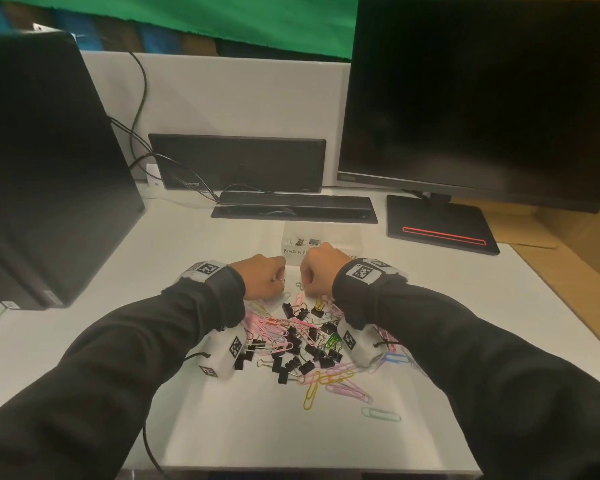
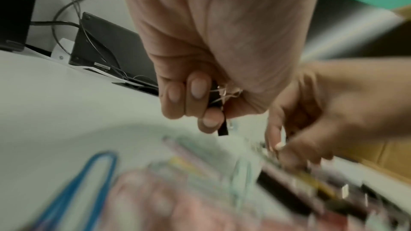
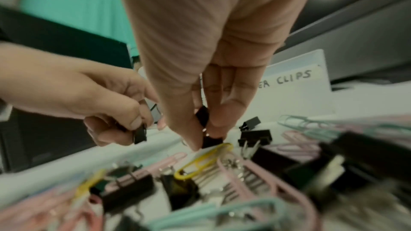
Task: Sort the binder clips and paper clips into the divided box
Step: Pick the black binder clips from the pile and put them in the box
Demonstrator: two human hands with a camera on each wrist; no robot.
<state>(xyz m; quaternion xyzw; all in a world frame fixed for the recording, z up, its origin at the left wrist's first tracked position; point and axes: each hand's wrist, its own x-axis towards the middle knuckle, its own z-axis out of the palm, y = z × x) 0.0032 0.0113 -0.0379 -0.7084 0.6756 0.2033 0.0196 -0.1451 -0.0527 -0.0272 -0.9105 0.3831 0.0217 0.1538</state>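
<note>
**Both hands closed on black binder clips beside the divided box**

A clear divided box [image 1: 323, 242] is set on the white counter [image 1: 222, 427], just beyond both hands and in front of a black bar-shaped device [image 1: 295, 206]. Its left compartment is labelled "BINDER CL…" and a few small binder clips [image 1: 302, 241] are seen lying in it. The right compartment's label is partly covered by the right hand in the head view; "…ER CLIPS" is read on it in the right wrist view [image 3: 291, 78]. What lies in that compartment cannot be told.

The left hand [image 1: 262, 277] is curled, and a black binder clip [image 2: 219, 104] with silver wire handles is gripped between its fingertips [image 2: 198, 87] and palm. The right hand [image 1: 317, 271] points downward, and another black binder clip [image 3: 208, 134] is pinched between its thumb and fingers, right at the far edge of the pile.

The mixed pile [image 1: 298, 341] of black binder clips and pink, yellow, green and blue paper clips is spread on the counter between the two forearms and nearer than the hands. A pale green paper clip [image 1: 381, 414] lies apart at the near right.

Open white counter is left at the near edge and to the far left of the pile. The left side is bounded by a black computer case [image 1: 49, 168], the far right by a monitor [image 1: 482, 98] and its base [image 1: 437, 225].
</note>
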